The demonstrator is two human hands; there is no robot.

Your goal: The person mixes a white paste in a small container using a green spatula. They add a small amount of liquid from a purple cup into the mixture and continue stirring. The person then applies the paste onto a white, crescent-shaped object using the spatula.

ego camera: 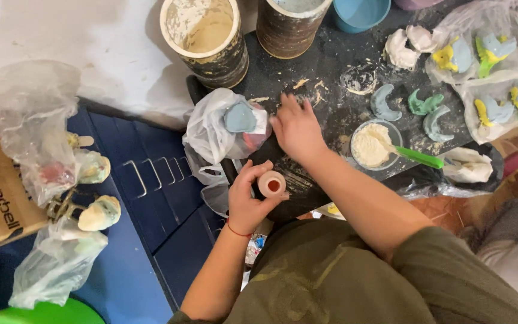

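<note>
Head view shows us our left hand (248,201) clamped around a small tan mould (271,184) just off the dark counter (325,60) edge, while our right hand (297,129), fingers spread, presses the counter beside a plastic bag (211,129).

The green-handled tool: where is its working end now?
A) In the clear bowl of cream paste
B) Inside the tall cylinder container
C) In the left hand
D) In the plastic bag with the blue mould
A: the green-handled tool leans with its end in the cream paste of the clear bowl, while the left hand holds a small pink cup and the right hand rests on the dark tray.
</note>
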